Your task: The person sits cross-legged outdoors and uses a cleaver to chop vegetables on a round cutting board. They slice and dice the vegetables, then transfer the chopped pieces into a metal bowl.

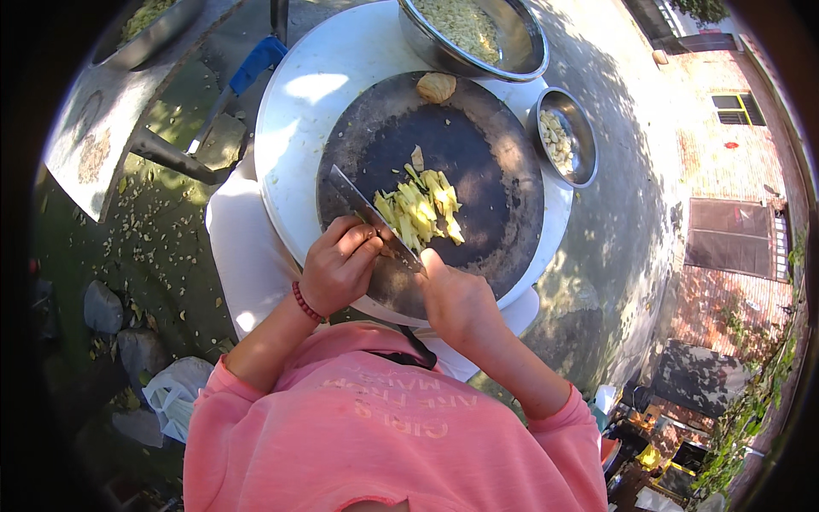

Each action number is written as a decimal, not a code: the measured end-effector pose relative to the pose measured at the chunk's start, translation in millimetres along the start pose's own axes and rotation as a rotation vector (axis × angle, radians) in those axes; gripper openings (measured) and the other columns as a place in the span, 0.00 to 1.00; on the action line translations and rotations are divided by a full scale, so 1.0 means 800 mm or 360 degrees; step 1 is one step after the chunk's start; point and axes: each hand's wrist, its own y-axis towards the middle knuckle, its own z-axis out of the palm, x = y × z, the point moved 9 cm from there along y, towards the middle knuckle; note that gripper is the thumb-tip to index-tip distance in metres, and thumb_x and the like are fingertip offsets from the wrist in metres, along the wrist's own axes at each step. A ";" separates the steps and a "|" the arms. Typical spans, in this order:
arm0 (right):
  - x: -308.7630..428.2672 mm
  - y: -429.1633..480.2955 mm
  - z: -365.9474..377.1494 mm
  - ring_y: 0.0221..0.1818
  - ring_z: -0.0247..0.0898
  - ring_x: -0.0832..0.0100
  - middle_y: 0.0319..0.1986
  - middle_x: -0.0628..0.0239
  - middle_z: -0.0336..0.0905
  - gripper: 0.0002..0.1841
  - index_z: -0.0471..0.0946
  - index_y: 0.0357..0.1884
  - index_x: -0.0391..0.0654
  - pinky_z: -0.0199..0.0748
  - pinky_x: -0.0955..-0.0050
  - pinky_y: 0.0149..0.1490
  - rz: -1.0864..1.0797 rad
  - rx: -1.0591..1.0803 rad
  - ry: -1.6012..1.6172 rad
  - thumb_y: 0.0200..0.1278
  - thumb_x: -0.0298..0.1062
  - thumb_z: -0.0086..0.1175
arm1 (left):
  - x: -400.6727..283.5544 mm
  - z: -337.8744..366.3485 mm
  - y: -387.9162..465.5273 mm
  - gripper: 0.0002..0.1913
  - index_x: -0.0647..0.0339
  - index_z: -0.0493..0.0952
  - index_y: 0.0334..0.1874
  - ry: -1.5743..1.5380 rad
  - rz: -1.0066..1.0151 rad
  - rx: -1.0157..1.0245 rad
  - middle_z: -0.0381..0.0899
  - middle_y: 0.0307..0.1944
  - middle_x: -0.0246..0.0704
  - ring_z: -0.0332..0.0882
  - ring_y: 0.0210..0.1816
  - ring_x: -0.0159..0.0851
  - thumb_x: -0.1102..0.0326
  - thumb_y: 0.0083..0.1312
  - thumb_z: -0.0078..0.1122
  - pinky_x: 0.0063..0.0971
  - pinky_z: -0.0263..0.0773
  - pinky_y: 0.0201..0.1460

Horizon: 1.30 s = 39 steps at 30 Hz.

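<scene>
My right hand grips the handle end of a cleaver-like kitchen knife, its blade slanting up to the left over a round, dark-stained chopping board. Close against the blade's left side, the fingers of my left hand are bunched together. A small brownish bit shows at those fingertips; whether they pinch it or the blade is unclear. Just right of the blade lies a heap of pale yellow-green vegetable strips, with a loose tan sliver above it. One tan, rounded vegetable lump rests at the board's far edge.
Under the board is a round white table. A large steel bowl of diced pieces stands at its far side, a smaller steel bowl at the right. Another table holds a metal basin. Stones and a plastic bag lie left.
</scene>
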 end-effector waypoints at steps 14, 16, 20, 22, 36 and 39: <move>0.009 0.029 -0.021 0.28 0.78 0.46 0.22 0.50 0.77 0.18 0.67 0.54 0.36 0.75 0.57 0.31 0.0006 -0.0218 0.0182 0.65 0.29 0.55 | -0.004 -0.009 -0.009 0.13 0.68 0.80 0.35 -0.0024 0.0035 -0.0100 0.78 0.38 0.37 0.78 0.42 0.44 0.80 0.44 0.64 0.33 0.78 0.43; 0.014 0.016 -0.028 0.30 0.78 0.45 0.24 0.48 0.78 0.17 0.66 0.54 0.36 0.75 0.57 0.33 0.0087 -0.0105 0.0273 0.66 0.29 0.54 | -0.007 -0.009 -0.010 0.13 0.67 0.80 0.35 -0.0042 0.0066 -0.0063 0.77 0.37 0.36 0.78 0.42 0.44 0.80 0.44 0.64 0.32 0.78 0.43; 0.010 -0.001 -0.004 0.30 0.77 0.44 0.24 0.48 0.78 0.16 0.65 0.53 0.36 0.73 0.54 0.32 0.0092 -0.0028 0.0130 0.69 0.32 0.51 | -0.009 -0.003 -0.005 0.13 0.66 0.80 0.35 -0.0008 0.0117 -0.0009 0.77 0.36 0.35 0.78 0.42 0.44 0.78 0.43 0.64 0.31 0.78 0.42; 0.006 0.001 0.009 0.30 0.77 0.45 0.24 0.47 0.78 0.16 0.65 0.53 0.37 0.73 0.53 0.32 0.0205 0.0094 0.0054 0.70 0.34 0.49 | -0.004 0.004 -0.007 0.13 0.66 0.80 0.35 -0.0011 0.0097 0.0054 0.77 0.37 0.35 0.77 0.41 0.43 0.78 0.44 0.64 0.31 0.78 0.42; 0.000 0.012 -0.045 0.33 0.78 0.51 0.32 0.57 0.77 0.09 0.72 0.41 0.43 0.77 0.59 0.33 0.0017 -0.0267 0.0134 0.61 0.31 0.58 | 0.002 -0.061 0.015 0.13 0.67 0.79 0.37 0.0080 -0.0051 -0.0119 0.78 0.39 0.40 0.78 0.44 0.47 0.86 0.50 0.56 0.33 0.76 0.46; 0.004 -0.014 -0.053 0.28 0.78 0.53 0.35 0.60 0.74 0.10 0.71 0.41 0.48 0.77 0.57 0.28 -0.0231 -0.0443 0.0011 0.59 0.30 0.57 | 0.053 -0.148 0.024 0.10 0.69 0.78 0.40 -0.0046 -0.0617 -0.0649 0.78 0.42 0.38 0.77 0.44 0.37 0.86 0.63 0.48 0.28 0.72 0.49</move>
